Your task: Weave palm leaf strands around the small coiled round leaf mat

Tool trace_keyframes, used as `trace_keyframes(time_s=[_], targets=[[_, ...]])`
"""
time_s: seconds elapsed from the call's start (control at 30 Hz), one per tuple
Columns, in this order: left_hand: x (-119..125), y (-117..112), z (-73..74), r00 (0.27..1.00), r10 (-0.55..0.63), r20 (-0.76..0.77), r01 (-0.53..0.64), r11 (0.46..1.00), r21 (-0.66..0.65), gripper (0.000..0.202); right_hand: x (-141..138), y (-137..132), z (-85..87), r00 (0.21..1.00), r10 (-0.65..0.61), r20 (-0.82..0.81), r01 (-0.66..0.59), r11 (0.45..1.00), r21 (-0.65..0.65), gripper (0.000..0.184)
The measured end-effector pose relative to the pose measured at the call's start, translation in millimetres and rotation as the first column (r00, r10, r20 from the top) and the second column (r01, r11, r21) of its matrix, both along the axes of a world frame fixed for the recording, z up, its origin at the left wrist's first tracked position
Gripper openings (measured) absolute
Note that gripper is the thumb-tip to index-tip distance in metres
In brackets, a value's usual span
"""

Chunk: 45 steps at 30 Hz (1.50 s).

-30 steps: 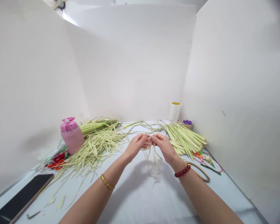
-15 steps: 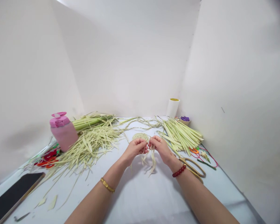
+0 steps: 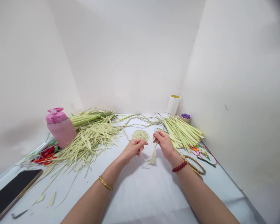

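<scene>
A round woven straw disc (image 3: 140,134) lies on the table just beyond my hands. My left hand (image 3: 135,147) is closed in a pinch at the disc's near edge, with thin pale strands hanging below the fingers. My right hand (image 3: 162,140), a little to the right, pinches pale straw strands (image 3: 153,157) that dangle beneath it, slightly blurred. A gap shows between the two hands. From the disc's left side a braided straw cord (image 3: 126,133) runs back to a loose loop at the rear of the table.
At left are a pile of shredded straw (image 3: 93,137), a pink bottle (image 3: 61,129), red cord (image 3: 46,155) and a phone (image 3: 16,191). At right lie flat straw strips (image 3: 183,130) and gold-handled scissors (image 3: 196,164). Behind stand a white cylinder (image 3: 173,105) and a bowl of purple material (image 3: 185,117).
My right hand has moved away to the right and slightly up, widening the gap between my hands. More of the woven disc shows. The whole view has shifted slightly.
</scene>
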<state>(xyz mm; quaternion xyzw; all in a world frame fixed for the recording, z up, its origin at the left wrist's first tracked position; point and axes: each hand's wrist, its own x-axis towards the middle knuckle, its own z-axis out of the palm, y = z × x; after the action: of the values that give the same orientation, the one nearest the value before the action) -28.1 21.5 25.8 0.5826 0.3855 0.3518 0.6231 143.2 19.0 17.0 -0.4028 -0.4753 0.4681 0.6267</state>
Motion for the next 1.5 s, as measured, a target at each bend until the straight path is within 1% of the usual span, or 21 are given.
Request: trace_keyframes(time_s=[0.1,0.23,0.37,0.43,0.5,0.57,0.63,0.7,0.73,0.77,0.8,0.87,0.9,0.93,0.97,1.07,1.1,1.13,1.2,1.3,1.5], targets=[[-2.4,0.5,1.0,0.998,-0.061,0.021,0.061,0.998,-0.013,0.041,6.1,3.5,-2.7,0.999,-0.050,-0.011,0.050,0.998,0.022,0.024],[-5.5,-3.5,4.5,0.982,-0.184,0.051,0.188,0.977,-0.098,0.044,7.7,5.2,-8.8,0.995,-0.100,0.021,0.099,0.995,0.018,0.027],[-7.3,-8.6,5.1,0.964,-0.266,-0.014,0.263,0.959,-0.101,0.039,11.0,8.9,-19.9,0.988,-0.154,0.018,0.154,0.988,-0.010,0.028],[-6.9,-8.8,2.6,0.971,-0.228,-0.068,0.223,0.972,-0.080,0.039,14.5,11.8,-26.3,0.979,-0.205,-0.006,0.205,0.978,-0.043,0.027],[-5.4,-6.6,-1.6,0.983,-0.133,-0.125,0.129,0.991,-0.036,0.039,17.9,14.1,-31.0,0.966,-0.258,-0.036,0.255,0.964,-0.073,0.028],[-4.0,-2.4,-6.6,0.981,-0.001,-0.193,0.011,0.999,0.053,0.038,20.0,14.3,-33.0,0.955,-0.288,-0.067,0.282,0.956,-0.084,0.028],[-4.2,3.1,-11.3,0.958,0.158,-0.239,-0.118,0.978,0.172,0.038,20.1,11.5,-32.1,0.953,-0.284,-0.106,0.276,0.958,-0.082,0.028],[-7.2,8.6,-14.3,0.911,0.334,-0.243,-0.264,0.922,0.282,0.039,17.8,5.9,-29.5,0.955,-0.252,-0.154,0.241,0.967,-0.085,0.027],[-9.6,10.9,-14.8,0.872,0.435,-0.224,-0.346,0.872,0.347,0.040,15.8,2.4,-28.0,0.958,-0.229,-0.171,0.217,0.973,-0.085,0.026],[-12.2,12.5,-14.6,0.822,0.537,-0.192,-0.424,0.800,0.425,0.039,13.4,-1.3,-26.6,0.963,-0.201,-0.181,0.188,0.978,-0.086,0.025],[-14.7,13.2,-13.7,0.763,0.629,-0.147,-0.484,0.708,0.514,0.038,10.6,-5.1,-25.5,0.968,-0.169,-0.184,0.155,0.984,-0.087,0.025],[-17.2,11.3,-10.8,0.669,0.742,-0.042,-0.522,0.510,0.684,0.034,4.0,-12.4,-23.8,0.982,-0.087,-0.170,0.072,0.993,-0.090,0.025],[-16.4,8.6,-9.3,0.659,0.752,-0.012,-0.497,0.448,0.743,0.033,0.4,-15.7,-23.2,0.986,-0.046,-0.160,0.031,0.995,-0.096,0.026],[-14.1,4.9,-8.2,0.680,0.733,-0.015,-0.448,0.432,0.783,0.032,-3.3,-18.7,-22.8,0.988,-0.008,-0.152,-0.009,0.994,-0.108,0.026],[-10.5,0.4,-7.8,0.726,0.686,-0.048,-0.381,0.460,0.802,0.031,-6.9,-21.4,-22.5,0.989,0.027,-0.147,-0.046,0.991,-0.124,0.026],[4.1,-12.4,-10.9,0.870,0.450,-0.201,-0.151,0.631,0.761,0.024,-15.2,-27.6,-21.8,0.980,0.126,-0.154,-0.147,0.979,-0.140,0.027],[8.1,-15.1,-12.9,0.891,0.393,-0.227,-0.108,0.670,0.735,0.024,-16.9,-28.9,-21.5,0.974,0.157,-0.166,-0.180,0.975,-0.133,0.028],[11.0,-16.7,-15.1,0.901,0.366,-0.231,-0.099,0.692,0.715,0.023,-17.8,-29.9,-21.2,0.966,0.187,-0.181,-0.211,0.969,-0.126,0.030],[13.0,-16.4,-18.7,0.907,0.372,-0.199,-0.141,0.711,0.689,0.023,-18.3,-31.0,-20.7,0.946,0.240,-0.218,-0.272,0.953,-0.132,0.036],[10.4,-11.9,-20.9,0.909,0.398,-0.122,-0.223,0.713,0.665,0.020,-17.4,-31.1,-20.3,0.921,0.295,-0.256,-0.344,0.923,-0.174,0.045],[9.2,-10.1,-18.4,0.922,0.372,-0.108,-0.246,0.778,0.578,0.018,-17.1,-31.3,-20.9,0.917,0.333,-0.220,-0.372,0.912,-0.170,0.043]])
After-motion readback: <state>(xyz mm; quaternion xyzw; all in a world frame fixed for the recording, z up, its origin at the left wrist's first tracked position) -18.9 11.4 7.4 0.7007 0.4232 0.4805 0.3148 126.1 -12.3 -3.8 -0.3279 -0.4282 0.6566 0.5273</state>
